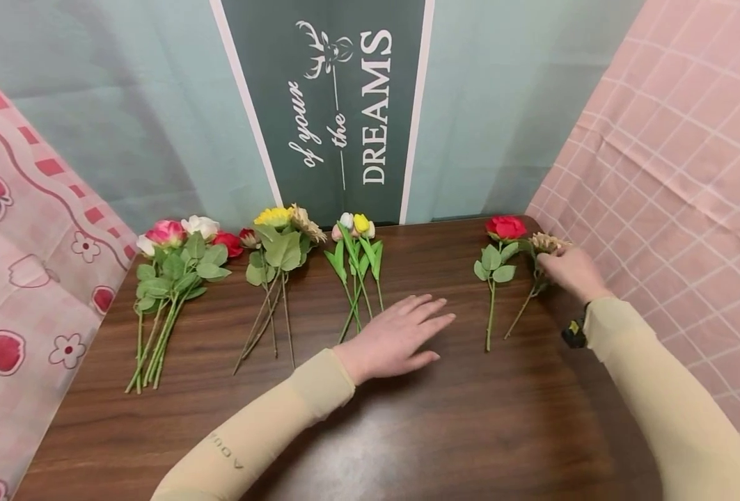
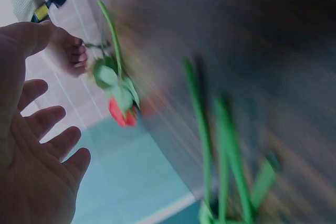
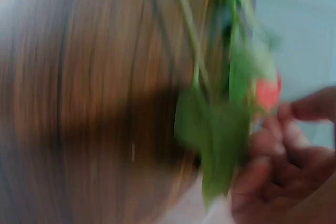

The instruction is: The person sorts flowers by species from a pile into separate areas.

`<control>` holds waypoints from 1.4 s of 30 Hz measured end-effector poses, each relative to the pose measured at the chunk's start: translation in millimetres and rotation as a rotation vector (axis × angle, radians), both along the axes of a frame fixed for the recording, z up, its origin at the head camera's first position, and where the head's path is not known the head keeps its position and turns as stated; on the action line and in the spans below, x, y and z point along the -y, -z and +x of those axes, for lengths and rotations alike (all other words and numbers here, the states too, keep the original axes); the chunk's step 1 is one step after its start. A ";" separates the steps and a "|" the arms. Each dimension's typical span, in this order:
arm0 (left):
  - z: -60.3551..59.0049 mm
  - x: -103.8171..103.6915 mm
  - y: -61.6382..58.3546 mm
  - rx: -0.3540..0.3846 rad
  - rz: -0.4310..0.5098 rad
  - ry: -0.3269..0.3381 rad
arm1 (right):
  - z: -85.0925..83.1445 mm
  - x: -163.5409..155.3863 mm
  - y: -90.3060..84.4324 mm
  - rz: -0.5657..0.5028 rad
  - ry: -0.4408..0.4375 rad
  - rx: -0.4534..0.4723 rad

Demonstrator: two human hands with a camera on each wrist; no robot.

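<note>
Right hand (image 1: 571,270) is on the dried beige flower (image 1: 546,243) at the far right of the table (image 1: 470,431), fingers curled round it just below the head. Whether it is pinched tight or only cupped, I can't tell: the right wrist view is a blur of green leaf and curled fingers (image 3: 283,177). The flower lies with its head against the pink checked cloth (image 1: 670,153) and its thin stem (image 1: 520,313) slanting back towards the person, so it looks as if it is being nudged into line.

Just beside it, to the left, lies a single red rose (image 1: 505,227), stem straight down the table, apart from the rest; the two make a pair of their own.

Left hand (image 1: 401,337) hangs flat and open over the wood, fingers spread and straight, holding nothing. It sits between the rose and the tulip bunch (image 1: 356,224), the fingertips near the tulip stems but not on them.

Further left, the flowers are laid out in sorted groups, all heads to the back wall: a yellow flower bunch (image 1: 278,219), then a bigger cluster of pink, white and red roses (image 1: 178,233) near the strawberry-print cloth (image 1: 25,278). Behind them hangs a dark green banner (image 1: 338,104) with white lettering.
</note>
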State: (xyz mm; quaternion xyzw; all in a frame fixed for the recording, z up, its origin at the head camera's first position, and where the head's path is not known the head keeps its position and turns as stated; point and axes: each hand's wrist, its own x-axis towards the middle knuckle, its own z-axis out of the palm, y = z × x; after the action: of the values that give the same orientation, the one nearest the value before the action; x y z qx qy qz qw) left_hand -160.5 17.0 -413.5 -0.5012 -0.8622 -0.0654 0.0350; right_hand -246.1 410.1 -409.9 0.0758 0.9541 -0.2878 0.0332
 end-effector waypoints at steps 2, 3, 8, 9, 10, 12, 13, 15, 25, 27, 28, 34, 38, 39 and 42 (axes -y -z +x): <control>3.6 -12.3 1.9 0.002 -0.007 0.026 | 1.4 -9.6 -0.8 -0.072 -0.007 0.118; 5.7 -17.7 2.9 0.006 -0.011 0.035 | 2.0 -12.5 -0.4 -0.100 -0.017 0.184; 13.0 -34.0 11.1 0.032 -0.027 0.072 | 4.9 -13.3 11.5 -0.078 -0.030 0.297; 14.0 -35.7 12.4 0.037 -0.032 0.075 | 5.5 -12.8 13.6 -0.064 -0.027 0.282; 14.9 -37.1 13.7 0.042 -0.035 0.077 | 6.2 -12.4 15.2 -0.057 -0.024 0.264; 16.2 -39.2 15.5 0.045 -0.036 0.082 | 7.3 -11.3 17.8 -0.053 -0.010 0.229; 16.4 -39.3 15.8 0.044 -0.035 0.084 | 6.7 -10.3 18.8 -0.058 -0.002 0.216; 16.6 -38.9 15.7 0.041 -0.034 0.082 | 5.4 -8.5 20.2 -0.094 0.017 0.203; 13.7 -30.0 13.5 0.075 -0.011 0.065 | 5.3 -5.8 14.3 -0.329 0.090 0.142; 12.5 -26.4 13.3 0.089 -0.002 0.057 | 5.8 -5.1 7.0 -0.308 0.077 0.098; 11.6 -24.8 12.9 0.094 0.004 0.051 | 5.9 -4.9 2.9 -0.303 0.075 0.077; 6.4 -15.3 9.3 0.149 0.070 -0.022 | 4.2 2.3 -22.2 -0.291 0.064 -0.021; 3.7 -10.7 8.3 0.221 0.137 -0.109 | 2.9 19.6 -35.6 -0.284 0.050 -0.057; 3.1 -9.5 8.3 0.246 0.157 -0.135 | 2.8 25.8 -38.2 -0.291 0.043 -0.065; 1.5 -4.8 7.8 0.329 0.234 -0.219 | 3.8 48.8 -43.8 -0.343 0.025 -0.092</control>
State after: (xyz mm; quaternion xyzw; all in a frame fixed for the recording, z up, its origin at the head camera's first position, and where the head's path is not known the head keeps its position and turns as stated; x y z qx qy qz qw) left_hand -159.0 21.8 -421.3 -0.3797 -0.8921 -0.2415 -0.0414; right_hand -242.3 361.3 -366.1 0.0676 0.8905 -0.4500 -0.0014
